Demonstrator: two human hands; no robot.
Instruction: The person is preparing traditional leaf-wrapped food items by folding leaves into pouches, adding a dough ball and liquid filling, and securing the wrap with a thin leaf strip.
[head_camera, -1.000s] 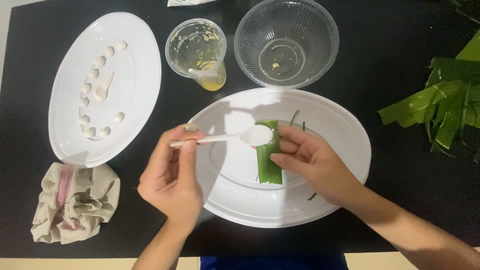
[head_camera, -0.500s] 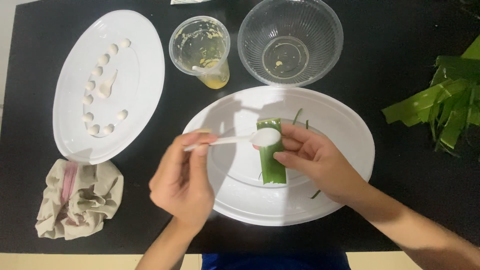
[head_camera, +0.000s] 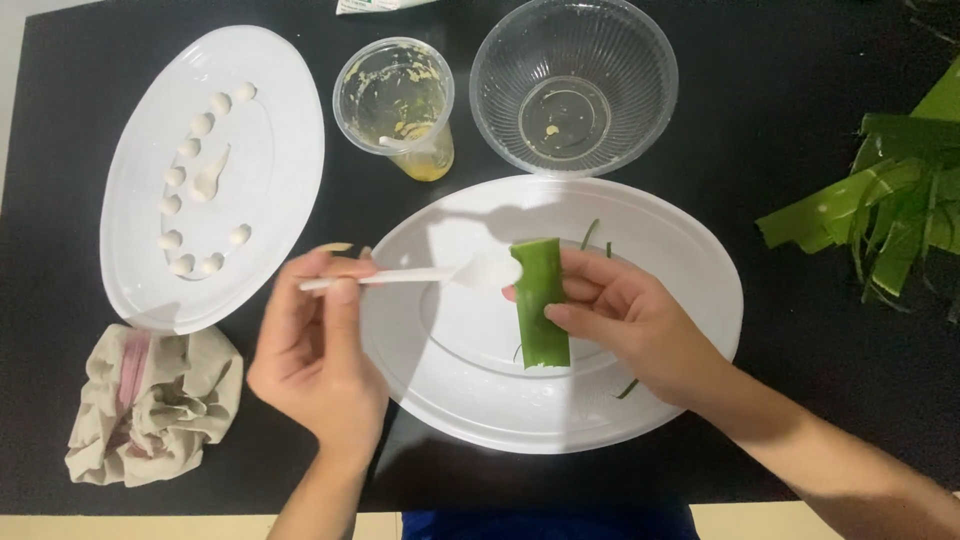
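My left hand (head_camera: 315, 355) pinches the handle of a white plastic spoon (head_camera: 420, 274), whose bowl carries clear gel and rests against the top of a green aloe leaf piece (head_camera: 540, 315). My right hand (head_camera: 640, 325) grips that leaf piece from the right side, holding it upright over a white oval plate (head_camera: 660, 250). A few thin green strips lie on this plate near the leaf.
A second white oval plate (head_camera: 270, 100) at the left holds several small white blobs. Behind stand a clear cup (head_camera: 397, 105) with yellowish residue and a clear bowl (head_camera: 573, 85). Cut aloe leaves (head_camera: 880, 210) lie at the right, a crumpled cloth (head_camera: 150, 405) at the lower left.
The spoon has come off the top of the leaf piece and shifted left beside it, with gel in its bowl. The green face of the leaf is now uncovered.
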